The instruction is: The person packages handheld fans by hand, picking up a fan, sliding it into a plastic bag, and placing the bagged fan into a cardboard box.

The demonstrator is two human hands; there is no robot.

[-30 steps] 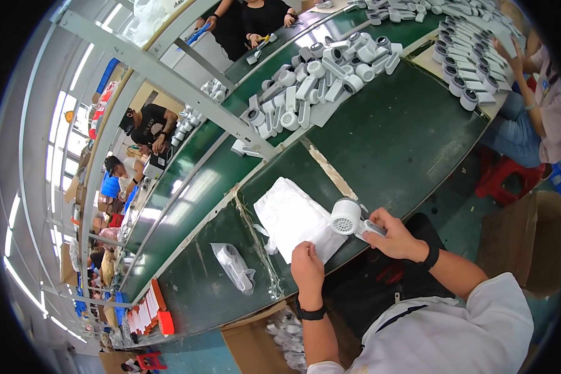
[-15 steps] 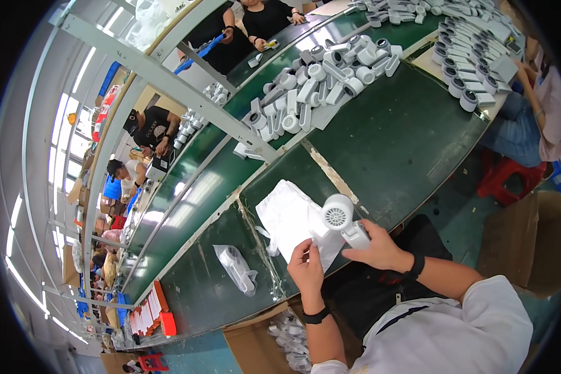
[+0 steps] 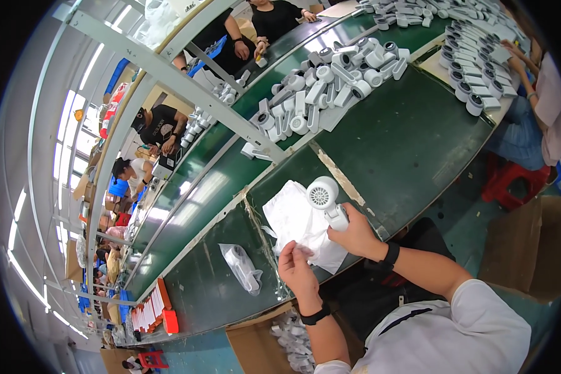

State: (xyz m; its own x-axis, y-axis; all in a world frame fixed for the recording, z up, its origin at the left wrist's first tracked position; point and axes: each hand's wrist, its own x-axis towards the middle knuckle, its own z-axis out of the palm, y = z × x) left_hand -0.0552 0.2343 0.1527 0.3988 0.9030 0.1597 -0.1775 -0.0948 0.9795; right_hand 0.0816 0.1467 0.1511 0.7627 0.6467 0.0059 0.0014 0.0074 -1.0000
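Observation:
My right hand (image 3: 357,234) is closed round the handle of a white handheld fan (image 3: 322,194). Its round grille faces up, and the fan is held above a stack of thin white plastic bags (image 3: 285,212) on the green bench. At the near edge of that stack, my left hand (image 3: 298,268) has its fingertips pinched together on a plastic bag; clear film seems to lie over the fingers. Left of the stack rests a bagged fan (image 3: 240,268), wrapped in clear plastic.
A large heap of white fans (image 3: 330,81) covers the bench's far side; rows of fans (image 3: 474,68) lie at far right beside a seated person. A metal shelf frame (image 3: 187,87) crosses the left. An open carton (image 3: 255,336) with bagged fans stands below. Orange boxes (image 3: 162,299) sit left.
My right hand has brought the fan slightly left and up over the bags. My left hand has shifted a little left along the stack's edge. The view has shifted slightly.

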